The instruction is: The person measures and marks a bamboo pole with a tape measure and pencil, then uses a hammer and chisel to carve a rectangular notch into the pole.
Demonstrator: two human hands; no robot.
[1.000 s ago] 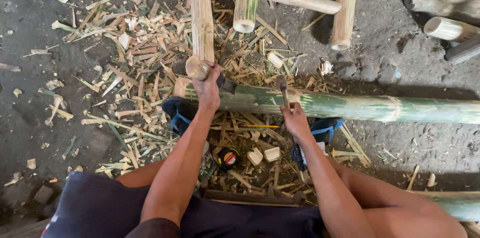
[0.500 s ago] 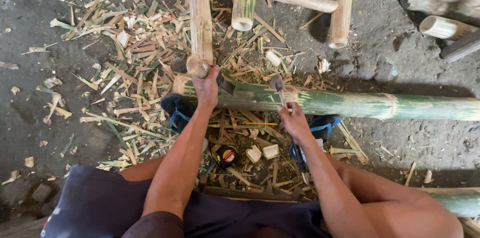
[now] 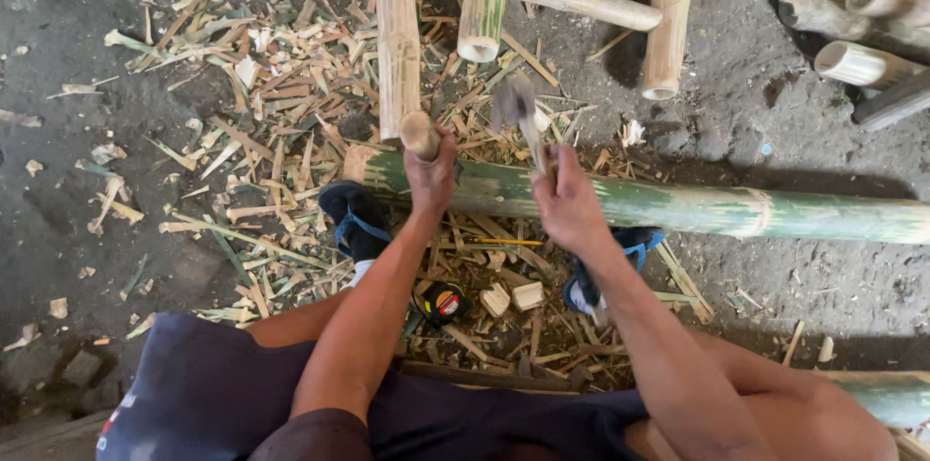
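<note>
A long green bamboo pole lies across the ground in front of me. My left hand grips a round wooden-handled tool that stands upright against the pole near its left end. My right hand is closed on the handle of a hammer, whose blurred head is raised above the pole, a little right of the wooden handle. My forearms reach forward from my lap over my knees.
My feet in blue-strapped sandals rest just before the pole. A black and yellow tape measure and small cut bamboo blocks lie between them. Shavings cover the ground; dry bamboo poles lie beyond.
My right hand has lifted the hammer up off the pole; its head now blurs above it. My left hand has stayed on the wooden handle.
</note>
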